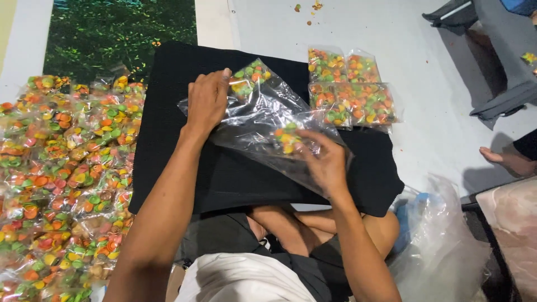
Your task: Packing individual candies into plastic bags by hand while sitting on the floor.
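Observation:
Two clear plastic packets of orange, green and yellow snack pieces lie on a black cloth spread over my lap. My left hand presses down on the far packet, fingers on its near edge. My right hand grips the nearer packet by its filled end. The loose plastic of both packets overlaps between my hands.
A large heap of filled packets covers the floor on the left. Several filled packets lie flat at the cloth's far right corner. An empty clear bag sits at my right. Another person's bare foot rests at the right edge.

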